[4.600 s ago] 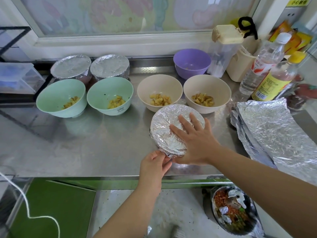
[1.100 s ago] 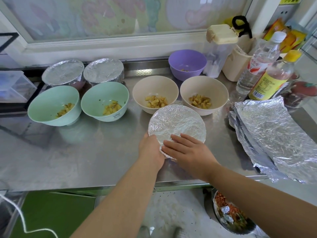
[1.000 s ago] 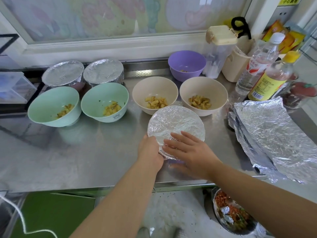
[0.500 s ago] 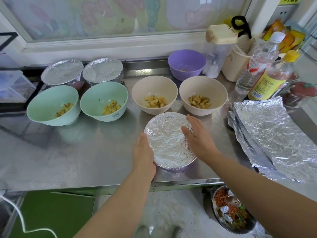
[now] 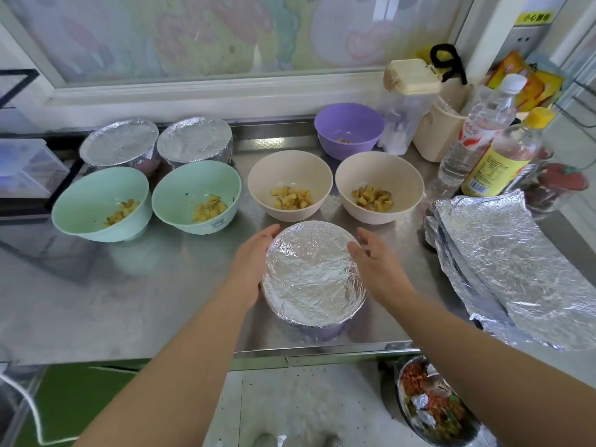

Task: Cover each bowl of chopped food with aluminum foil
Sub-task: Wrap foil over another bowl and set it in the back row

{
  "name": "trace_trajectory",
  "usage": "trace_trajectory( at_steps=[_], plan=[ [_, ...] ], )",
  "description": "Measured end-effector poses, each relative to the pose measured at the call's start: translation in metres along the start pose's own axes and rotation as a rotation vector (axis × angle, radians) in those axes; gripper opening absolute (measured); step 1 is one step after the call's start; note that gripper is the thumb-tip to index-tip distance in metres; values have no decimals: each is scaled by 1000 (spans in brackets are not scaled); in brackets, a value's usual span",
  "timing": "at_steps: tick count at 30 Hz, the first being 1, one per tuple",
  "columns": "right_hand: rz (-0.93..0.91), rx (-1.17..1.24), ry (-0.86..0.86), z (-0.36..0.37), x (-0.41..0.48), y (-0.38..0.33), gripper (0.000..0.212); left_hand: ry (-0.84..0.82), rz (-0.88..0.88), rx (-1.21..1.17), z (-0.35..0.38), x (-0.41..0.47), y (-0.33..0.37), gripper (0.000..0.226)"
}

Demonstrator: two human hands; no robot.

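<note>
The left hand and right hand, fingers relaxed, flank the foiled bowl near the counter front edge. Sealing seems finished. The next move needs a fresh sheet for the beige bowl.

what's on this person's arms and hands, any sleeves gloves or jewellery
Nothing worn shows. The left forearm and right forearm are bare to the frame edge, no sleeves. The left hand and right hand have no gloves, and no ring, watch or bracelet is visible.
</note>
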State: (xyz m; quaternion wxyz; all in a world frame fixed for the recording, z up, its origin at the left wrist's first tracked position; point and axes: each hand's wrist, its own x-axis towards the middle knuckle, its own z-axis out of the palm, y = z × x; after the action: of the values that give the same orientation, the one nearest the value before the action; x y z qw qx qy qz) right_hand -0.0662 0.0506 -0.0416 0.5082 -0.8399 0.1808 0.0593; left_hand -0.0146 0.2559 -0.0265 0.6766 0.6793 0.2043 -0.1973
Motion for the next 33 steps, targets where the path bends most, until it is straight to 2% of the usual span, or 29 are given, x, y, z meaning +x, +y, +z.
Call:
trace_trajectory(
  at_steps=[2, 5, 11, 15, 17, 20, 22, 24, 26, 27, 30, 33],
  plan=[
    [15, 45, -48, 1, 7, -2, 53, -44, 38, 109, 2, -2, 4, 22],
    [50, 212, -66, 8, 13, 0, 33, -50, 76, 198, 7, -2, 1, 31],
    [75, 313, 37, 18, 8, 7, 30, -15, 121, 278, 8, -5, 2, 33],
    [103, 377, 40, 19, 2, 6, 30, -37, 115, 349, 4, -6, 6, 28],
    [107, 390, 9, 14, 0, 6, 28, 35, 150, 238, -2, -6, 1, 26],
    [85, 347, -22, 5, 6, 2, 26, 362, 163, 7, -8, -33, -20, 34],
    [91, 359, -32, 0, 15, -5, 26, 489, 26, -183, -2, -55, -45, 40],
    [96, 349, -110, -2, 20, -11, 20, 476, -164, -373, 11, -75, -66, 55],
    [132, 345, -201, -2, 24, -13, 23, 382, -241, -539, 26, -89, -69, 36],
    [149, 347, -232, -3, 23, -13, 25, 339, -242, -589, 32, -92, -69, 26],
    [155, 382, -281, -6, 15, -19, 32, 257, -171, -649, 38, -99, -61, 25],
    [65, 508, -249, -19, 6, -44, 18, 221, -80, -654, 36, -99, -44, 26]
  ],
)
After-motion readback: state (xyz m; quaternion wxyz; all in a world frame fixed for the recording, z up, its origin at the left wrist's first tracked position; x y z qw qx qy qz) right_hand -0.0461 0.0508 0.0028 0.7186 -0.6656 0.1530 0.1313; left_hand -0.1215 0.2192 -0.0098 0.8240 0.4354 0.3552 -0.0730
